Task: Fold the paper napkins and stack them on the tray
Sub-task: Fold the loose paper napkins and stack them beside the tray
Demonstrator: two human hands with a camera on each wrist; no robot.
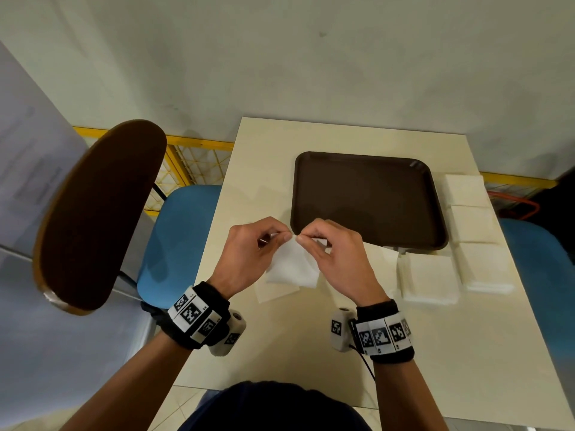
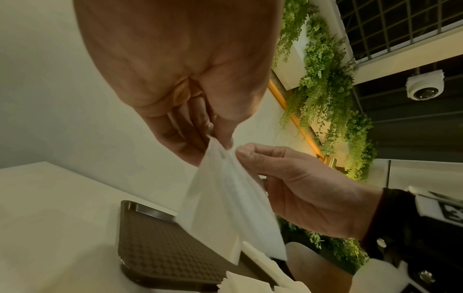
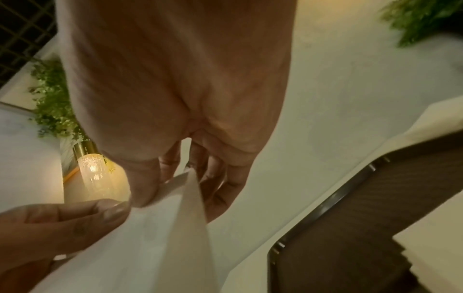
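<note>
Just in front of the empty tray [image 1: 367,169], left hand [image 1: 249,253] and right hand [image 1: 336,253] each pinch the napkin [image 1: 292,265] by its top corner, apparently separating its layers before folding.

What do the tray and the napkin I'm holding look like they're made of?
Tray: likely moulded plastic, dark brown, matte; the left wrist view shows a pebbled non-slip base and raised rim. Napkin: thin white tissue paper, slightly translucent, hanging limp from both hands' pinch.

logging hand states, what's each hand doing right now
Left hand: closed, pinching the top corner of the napkin.
Right hand: closed, pinching the same napkin at that corner.
</note>
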